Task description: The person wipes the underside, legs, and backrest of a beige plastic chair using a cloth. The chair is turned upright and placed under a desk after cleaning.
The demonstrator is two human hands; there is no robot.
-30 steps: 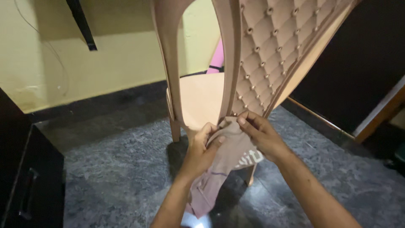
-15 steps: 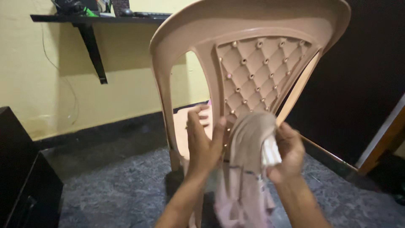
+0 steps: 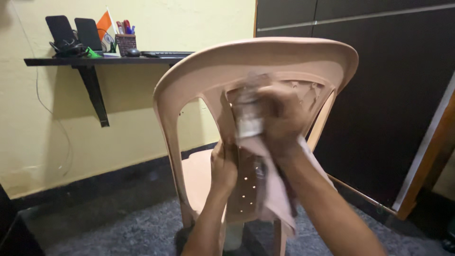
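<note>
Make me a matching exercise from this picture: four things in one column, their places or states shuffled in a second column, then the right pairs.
Things:
1. cloth
2. left hand
3. shelf
4. right hand

Places or states:
A. fixed to the yellow wall, upper left
B. raised, blurred, up at the chair back's quilted panel
C. hanging down from the raised hand
D. low against the back of the chair

Pairs: 1-C, 2-D, 3-A, 4-B

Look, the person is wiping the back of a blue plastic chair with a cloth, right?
Not quite. In the head view the chair is beige, not blue. The right hand does press a cloth against its backrest, while the left hand rests lower down.
</note>
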